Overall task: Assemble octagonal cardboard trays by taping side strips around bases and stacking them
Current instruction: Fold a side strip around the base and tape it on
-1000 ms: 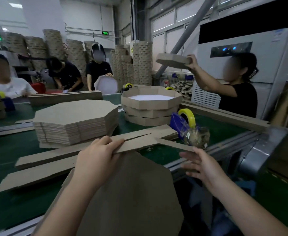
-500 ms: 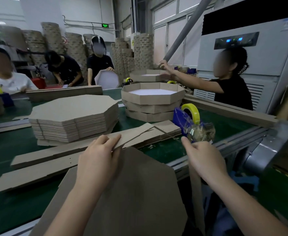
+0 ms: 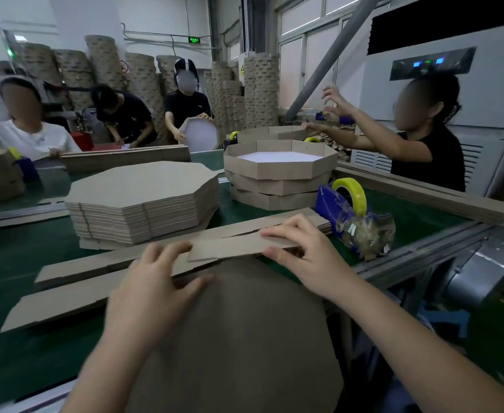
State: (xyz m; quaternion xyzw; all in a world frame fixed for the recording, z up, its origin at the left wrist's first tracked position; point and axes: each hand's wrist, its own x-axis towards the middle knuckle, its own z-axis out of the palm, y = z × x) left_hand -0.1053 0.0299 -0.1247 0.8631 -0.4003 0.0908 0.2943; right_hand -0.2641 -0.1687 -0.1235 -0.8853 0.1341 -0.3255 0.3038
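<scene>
While the octagonal base (image 3: 238, 338) lies at the near edge of the green worktop (image 3: 21, 263), overhanging it toward the person, the right hand (image 3: 304, 257) pinches a side strip (image 3: 232, 248) along the base's far edge, fingers on top and thumb beneath. The left hand (image 3: 152, 290) lies spread and holds nothing, with its thumb on the base and its fingertips at the strip's left end. Loose strips (image 3: 74, 299) lie beneath. Behind stand a pile of flat bases (image 3: 143, 198) and three finished trays (image 3: 277, 177). A tape dispenser (image 3: 343, 213) sits just beside the right hand.

base stack (image 3: 143, 201) left, trays (image 3: 277, 177) right
</scene>
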